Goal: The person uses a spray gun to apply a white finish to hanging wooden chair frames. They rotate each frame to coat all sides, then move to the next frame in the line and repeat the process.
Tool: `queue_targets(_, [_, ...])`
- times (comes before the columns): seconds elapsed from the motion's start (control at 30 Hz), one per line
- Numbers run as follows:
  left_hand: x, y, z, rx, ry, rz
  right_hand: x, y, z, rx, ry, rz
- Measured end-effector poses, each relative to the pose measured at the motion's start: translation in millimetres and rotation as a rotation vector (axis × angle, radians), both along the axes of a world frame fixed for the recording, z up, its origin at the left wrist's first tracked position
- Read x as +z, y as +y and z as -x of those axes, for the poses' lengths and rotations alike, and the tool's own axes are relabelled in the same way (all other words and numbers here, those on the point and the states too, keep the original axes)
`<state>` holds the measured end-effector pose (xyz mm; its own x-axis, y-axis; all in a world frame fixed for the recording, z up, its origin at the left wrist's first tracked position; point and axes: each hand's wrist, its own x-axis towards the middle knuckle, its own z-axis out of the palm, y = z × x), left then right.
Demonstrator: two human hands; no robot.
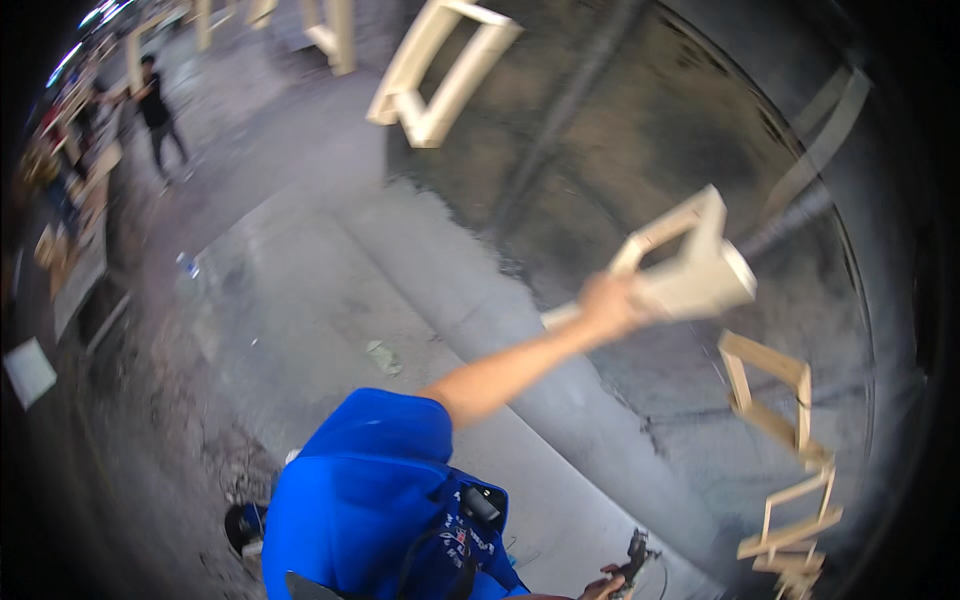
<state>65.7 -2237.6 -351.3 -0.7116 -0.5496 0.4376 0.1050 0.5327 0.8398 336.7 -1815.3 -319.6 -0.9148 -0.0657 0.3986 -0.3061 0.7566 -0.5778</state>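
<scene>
My left arm, in a blue sleeve, stretches out toward the right. At its end my left hand (612, 308) is closed on a pale wooden frame (692, 288), both somewhat smeared by motion. The frame is tilted, with an opening on its far side. Low at the bottom edge, my right hand (603, 586) shows only in part. It is closed around a small dark spray gun (636, 560) with a thin hose beside it. The wrist of that hand lies outside the picture.
More wooden frames (765, 357) run in a row at the lower right. Another frame (455, 85) is at the top, before a dark stained wall (650, 130). A person in dark clothes (155, 110) stands far left, near long boards (85, 270). A greenish scrap (382, 357) lies on the grey floor.
</scene>
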Motion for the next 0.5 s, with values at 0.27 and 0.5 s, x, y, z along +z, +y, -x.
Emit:
queue_targets(0.27, [-2.4, -94.9, -51.5, 0.450, 0.260, 0.179, 13.9, -80.9, -11.1, -0.150, 0.026, 0.244])
queue_targets(0.5, [-32.5, -114.7, -103.5, -0.403, 0.229, -0.553, -6.7, -52.5, -13.6, -0.313, 0.115, 0.580])
